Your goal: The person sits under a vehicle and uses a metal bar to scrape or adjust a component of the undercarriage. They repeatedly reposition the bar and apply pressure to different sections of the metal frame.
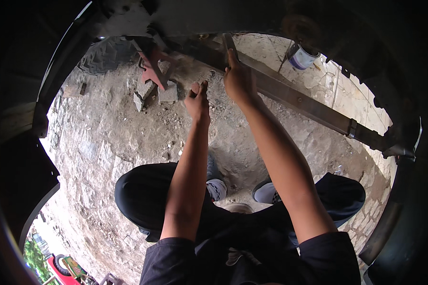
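Observation:
My right hand [241, 81] reaches up to a long dark metal beam [309, 103] that slants down to the right. Its fingers are closed round the lower end of a dark flat bar [229, 42], the index finger stretched along it. What kind of piece this is cannot be made out. To the left and a little lower, my left hand [198, 102] is raised with its fingers curled and thumb up, apart from the beam. Anything inside that grip is hidden. Beyond it stands a red metal stand [153, 69] by broken concrete blocks [168, 92].
Dark bodywork [223, 16] arches overhead and around both sides. A knobbly tyre [107, 56] is at the far left, near a small block [74, 90]. A paint can [301, 58] stands on pale tiles beyond the beam. Rubble lies on the rough ground [104, 123] about my shoes.

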Demonstrator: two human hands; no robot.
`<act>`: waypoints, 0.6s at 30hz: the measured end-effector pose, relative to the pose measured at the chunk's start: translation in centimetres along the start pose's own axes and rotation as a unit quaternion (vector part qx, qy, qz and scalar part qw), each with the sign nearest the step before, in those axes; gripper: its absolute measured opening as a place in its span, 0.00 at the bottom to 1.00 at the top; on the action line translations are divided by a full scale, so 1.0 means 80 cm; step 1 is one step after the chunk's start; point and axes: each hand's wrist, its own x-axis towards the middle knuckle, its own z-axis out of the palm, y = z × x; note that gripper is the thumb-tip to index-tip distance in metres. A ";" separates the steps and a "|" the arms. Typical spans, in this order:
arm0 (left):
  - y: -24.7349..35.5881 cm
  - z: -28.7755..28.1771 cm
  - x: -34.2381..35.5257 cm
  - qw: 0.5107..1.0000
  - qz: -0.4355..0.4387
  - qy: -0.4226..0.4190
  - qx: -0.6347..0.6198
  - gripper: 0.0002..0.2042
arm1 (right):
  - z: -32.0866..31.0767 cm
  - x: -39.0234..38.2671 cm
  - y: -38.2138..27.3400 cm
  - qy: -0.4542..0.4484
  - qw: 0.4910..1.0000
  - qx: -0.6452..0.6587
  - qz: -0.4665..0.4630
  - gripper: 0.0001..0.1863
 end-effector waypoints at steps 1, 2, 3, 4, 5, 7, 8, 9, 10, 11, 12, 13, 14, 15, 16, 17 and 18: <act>0.001 -0.009 0.005 1.000 0.005 0.014 0.001 0.12 | 0.003 -0.002 -0.012 -0.018 0.999 0.018 0.030 0.32; 0.004 -0.007 0.000 1.000 -0.005 0.005 -0.012 0.12 | 0.012 -0.011 -0.003 0.046 0.999 0.005 -0.008 0.32; 0.007 -0.005 -0.006 1.000 -0.015 -0.005 -0.024 0.13 | 0.024 -0.028 0.008 0.109 0.993 -0.009 -0.044 0.32; 0.012 -0.006 -0.007 0.999 -0.021 -0.011 -0.037 0.13 | 0.033 -0.047 0.011 0.171 0.981 -0.020 -0.085 0.33; 0.014 -0.019 0.001 0.999 -0.011 0.001 -0.034 0.13 | 0.022 -0.073 -0.016 0.028 0.999 0.034 0.021 0.35; 0.007 -0.023 0.006 1.000 -0.002 0.006 -0.031 0.13 | 0.002 -0.099 -0.041 -0.053 0.995 0.032 0.084 0.38; 0.002 -0.026 0.007 1.000 0.001 0.005 -0.028 0.13 | -0.002 -0.104 -0.046 -0.092 0.988 0.029 0.117 0.39; -0.002 -0.030 0.008 1.000 0.005 0.004 -0.025 0.13 | 0.017 -0.094 -0.037 -0.035 0.996 0.038 0.071 0.39; -0.005 -0.027 0.009 1.000 0.009 -0.004 -0.021 0.13 | 0.031 -0.083 -0.024 0.025 0.998 0.040 0.029 0.39; -0.007 -0.025 0.007 1.000 -0.003 -0.003 -0.014 0.13 | 0.035 -0.060 -0.021 0.058 0.997 0.052 0.013 0.39; -0.009 -0.025 0.002 1.000 -0.016 -0.003 -0.006 0.12 | 0.039 -0.044 -0.019 0.089 0.994 0.062 -0.002 0.39; -0.006 -0.022 -0.001 1.000 -0.025 -0.002 -0.001 0.12 | 0.035 -0.027 -0.023 0.052 0.996 0.060 0.039 0.39; 0.000 -0.018 -0.005 1.000 -0.022 0.001 -0.017 0.14 | 0.029 -0.010 -0.033 0.014 0.995 0.059 0.076 0.40; 0.005 -0.012 -0.011 0.999 -0.020 0.004 -0.033 0.16 | 0.022 -0.002 -0.039 -0.024 0.992 0.058 0.113 0.40; 0.007 -0.013 -0.015 0.999 -0.019 0.009 -0.047 0.18 | 0.026 -0.013 -0.044 -0.013 0.993 0.071 0.097 0.40; 0.007 -0.017 -0.007 0.998 -0.002 0.021 -0.065 0.18 | 0.032 -0.032 -0.054 -0.004 0.994 0.085 0.072 0.40; 0.008 -0.023 0.000 0.996 0.015 0.034 -0.083 0.18 | 0.037 -0.052 -0.063 0.005 0.994 0.100 0.048 0.40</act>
